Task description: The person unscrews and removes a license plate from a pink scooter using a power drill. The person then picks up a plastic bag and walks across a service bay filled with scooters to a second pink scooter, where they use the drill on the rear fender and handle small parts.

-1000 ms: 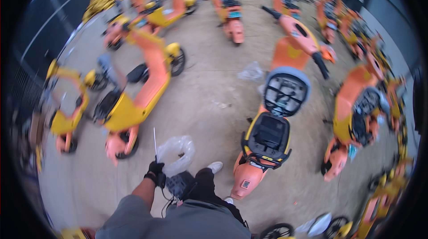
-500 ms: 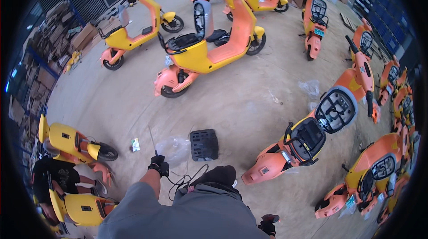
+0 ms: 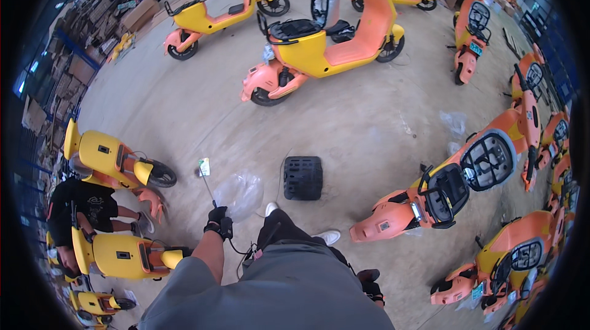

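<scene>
My left hand (image 3: 219,223), in a black glove, is closed around the dark grip end of a long thin rod (image 3: 207,187) that points away from me. A black cable (image 3: 235,249) hangs between that hand and my waist. Just past the hand, a crumpled clear plastic bag (image 3: 241,194) lies on the floor. My right hand (image 3: 373,293), also gloved, hangs low by my right side, mostly behind my body. It is closed on a dark object (image 3: 369,275) whose kind I cannot make out.
A black slotted plastic panel (image 3: 303,178) lies ahead on the floor. Yellow-orange scooters stand around: one ahead (image 3: 301,53), one right (image 3: 393,210), several farther right. At left, a person in black (image 3: 92,207) is beside yellow scooters (image 3: 117,255). Cardboard (image 3: 80,41) is stacked far left.
My view has shifted as I walk, and both white shoes now show. My left hand still holds the rod, now nearer the small packet on the floor. My right hand is more hidden.
</scene>
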The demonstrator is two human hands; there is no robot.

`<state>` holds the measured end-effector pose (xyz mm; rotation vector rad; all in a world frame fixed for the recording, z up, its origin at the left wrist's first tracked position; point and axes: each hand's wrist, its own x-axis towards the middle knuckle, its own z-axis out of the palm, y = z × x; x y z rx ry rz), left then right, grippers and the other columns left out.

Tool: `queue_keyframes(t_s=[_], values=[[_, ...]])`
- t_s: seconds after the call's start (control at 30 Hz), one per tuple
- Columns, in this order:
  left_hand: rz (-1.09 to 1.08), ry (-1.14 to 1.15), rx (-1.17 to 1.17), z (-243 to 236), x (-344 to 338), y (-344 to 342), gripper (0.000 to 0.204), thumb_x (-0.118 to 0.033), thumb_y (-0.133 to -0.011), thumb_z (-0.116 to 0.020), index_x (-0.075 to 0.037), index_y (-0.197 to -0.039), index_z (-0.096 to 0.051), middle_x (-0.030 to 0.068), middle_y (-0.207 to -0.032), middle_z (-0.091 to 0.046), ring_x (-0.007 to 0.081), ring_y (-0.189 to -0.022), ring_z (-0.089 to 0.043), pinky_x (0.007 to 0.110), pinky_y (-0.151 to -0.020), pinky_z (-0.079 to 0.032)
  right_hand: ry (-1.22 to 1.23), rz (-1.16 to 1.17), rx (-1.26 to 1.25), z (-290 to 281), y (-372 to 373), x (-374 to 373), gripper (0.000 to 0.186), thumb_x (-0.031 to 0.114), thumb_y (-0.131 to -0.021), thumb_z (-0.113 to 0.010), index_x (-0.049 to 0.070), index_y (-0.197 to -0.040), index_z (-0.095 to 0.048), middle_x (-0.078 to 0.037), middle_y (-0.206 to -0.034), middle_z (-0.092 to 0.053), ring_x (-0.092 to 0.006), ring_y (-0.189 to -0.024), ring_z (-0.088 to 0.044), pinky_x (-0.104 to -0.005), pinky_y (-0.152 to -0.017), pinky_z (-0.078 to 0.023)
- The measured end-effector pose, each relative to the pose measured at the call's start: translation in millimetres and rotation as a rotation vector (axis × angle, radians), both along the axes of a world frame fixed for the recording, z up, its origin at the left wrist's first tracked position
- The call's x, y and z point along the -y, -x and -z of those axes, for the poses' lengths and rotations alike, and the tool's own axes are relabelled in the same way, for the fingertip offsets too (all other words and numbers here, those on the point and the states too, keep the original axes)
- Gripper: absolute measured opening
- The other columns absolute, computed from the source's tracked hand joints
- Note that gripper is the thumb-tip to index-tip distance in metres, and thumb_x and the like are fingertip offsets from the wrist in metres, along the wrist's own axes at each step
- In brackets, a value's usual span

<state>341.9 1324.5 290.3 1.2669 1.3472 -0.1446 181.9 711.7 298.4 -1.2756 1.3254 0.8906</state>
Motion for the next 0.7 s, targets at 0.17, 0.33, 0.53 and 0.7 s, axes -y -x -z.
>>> queue_keyframes(t_s=[0.17, 0.33, 0.53, 0.7], values=[[-0.071, 0.086, 0.071, 12, -48, -1, 0.023, -0.021, -0.08, -0.062, -0.002, -0.094, -0.061, 0.0086, -0.073, -0.061, 0.0229, -0.058, -0.057, 0.035, -0.053, -0.046, 0.092, -0.303, 0.019, -18, -32, -10, 0.018, 0.021, -0.082, -0.057, 0.005, -0.081, -0.064, -0.006, -0.064, -0.06, -0.0176, -0.058, -0.058, -0.0351, -0.05, -0.043], [-0.207, 0.265, 0.217, 6, -99, -10, 0.022, -0.02, -0.08, -0.06, -0.004, -0.096, -0.059, 0.0099, -0.079, -0.062, 0.0249, -0.069, -0.059, 0.034, -0.063, -0.048, 0.159, 0.015, -0.014, -54, -70, -68, 0.015, 0.018, -0.083, -0.055, 0.004, -0.083, -0.061, -0.008, -0.065, -0.056, -0.0201, -0.056, -0.053, -0.0334, -0.048, -0.04], [-0.131, 0.22, 0.139, 49, -187, -19, 0.021, -0.02, -0.082, -0.058, -0.002, -0.095, -0.06, 0.0096, -0.077, -0.061, 0.023, -0.067, -0.059, 0.035, -0.06, -0.048, 0.184, -0.271, 0.049, -43, -55, -114, 0.012, 0.013, -0.083, -0.053, 0.009, -0.076, -0.062, -0.006, -0.062, -0.057, -0.0198, -0.056, -0.055, -0.0364, -0.049, -0.042], [-0.301, 0.3, 0.247, 36, -204, -30, 0.026, -0.018, -0.082, -0.059, -0.001, -0.102, -0.057, 0.0114, -0.081, -0.061, 0.0249, -0.072, -0.06, 0.039, -0.064, -0.05, 0.208, -0.424, 0.191, -31, -56, -138, 0.014, 0.014, -0.077, -0.058, 0.002, -0.083, -0.063, -0.007, -0.062, -0.057, -0.0199, -0.052, -0.053, -0.0338, -0.045, -0.039]])
